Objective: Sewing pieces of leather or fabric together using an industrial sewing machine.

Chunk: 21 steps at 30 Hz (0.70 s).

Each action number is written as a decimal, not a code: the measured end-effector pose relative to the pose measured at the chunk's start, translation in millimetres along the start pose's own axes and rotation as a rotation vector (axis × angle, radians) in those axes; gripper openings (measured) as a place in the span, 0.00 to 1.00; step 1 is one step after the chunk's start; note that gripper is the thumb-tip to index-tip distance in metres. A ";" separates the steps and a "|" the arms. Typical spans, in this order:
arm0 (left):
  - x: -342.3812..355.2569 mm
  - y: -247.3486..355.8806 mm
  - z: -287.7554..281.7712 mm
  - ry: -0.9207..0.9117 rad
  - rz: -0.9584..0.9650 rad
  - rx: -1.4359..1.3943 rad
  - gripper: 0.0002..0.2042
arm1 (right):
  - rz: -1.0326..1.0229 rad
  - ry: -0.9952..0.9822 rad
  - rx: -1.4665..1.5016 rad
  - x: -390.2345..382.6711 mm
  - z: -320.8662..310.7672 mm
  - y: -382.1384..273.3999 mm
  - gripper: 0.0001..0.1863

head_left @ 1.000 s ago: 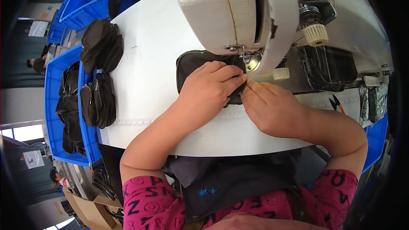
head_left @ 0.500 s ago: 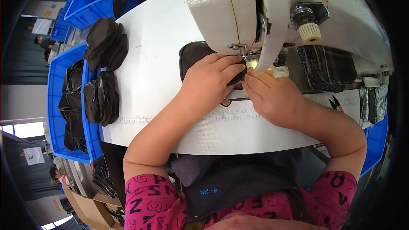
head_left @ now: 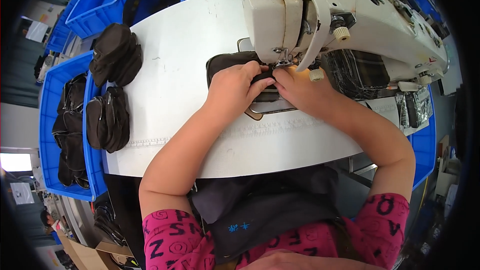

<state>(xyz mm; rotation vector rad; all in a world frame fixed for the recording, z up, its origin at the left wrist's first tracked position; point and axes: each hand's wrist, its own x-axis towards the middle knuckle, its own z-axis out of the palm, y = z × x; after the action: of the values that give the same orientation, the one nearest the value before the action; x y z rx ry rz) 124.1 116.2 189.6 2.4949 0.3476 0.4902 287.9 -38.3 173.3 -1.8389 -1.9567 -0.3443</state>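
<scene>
A black fabric pouch (head_left: 220,64) lies on the white table under the needle area of a white sewing machine (head_left: 270,25). My left hand (head_left: 232,87) pinches the pouch's near edge between thumb and bent fingers. Close beside it, my right hand (head_left: 302,89) holds the same edge just in front of the presser foot (head_left: 285,62). The two hands' fingertips nearly meet. Part of the pouch is hidden beneath my fingers and the machine head.
Finished-looking black pouches (head_left: 111,117) are stacked at the table's left, beside a blue bin (head_left: 97,170) holding more. Dark fabric pieces (head_left: 357,72) lie behind my right wrist. A printed ruler strip (head_left: 295,124) crosses the white table (head_left: 175,85). Plastic-wrapped packets (head_left: 414,107) sit at the right.
The view has shifted, showing more of the machine. My left fingers, laid across the pouch before, now bend and pinch its edge. My right hand stays at the pouch near the presser foot.
</scene>
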 end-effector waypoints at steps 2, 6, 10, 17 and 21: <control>-2.5 1.0 -4.0 -0.024 0.012 -0.009 0.15 | 0.022 -0.061 -0.050 1.8 2.1 -5.0 0.09; -8.9 3.0 -11.7 0.142 0.214 0.153 0.17 | 0.086 0.078 -0.133 1.0 5.3 -18.4 0.05; -7.3 4.6 -15.7 0.196 0.257 0.177 0.18 | 0.174 0.250 -0.005 0.7 10.0 -14.1 0.04; -4.7 8.0 -5.4 0.220 0.289 0.276 0.17 | 0.107 0.216 -0.149 1.3 3.2 -16.8 0.05; -2.1 5.1 -0.1 0.236 0.290 0.328 0.15 | 0.035 0.165 -0.086 1.2 1.4 -11.8 0.06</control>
<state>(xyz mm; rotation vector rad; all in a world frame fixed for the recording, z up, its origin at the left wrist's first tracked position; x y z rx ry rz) 122.9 111.4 192.1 2.8285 0.1643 0.9135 276.0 -37.7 173.9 -1.8320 -1.8219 -0.5588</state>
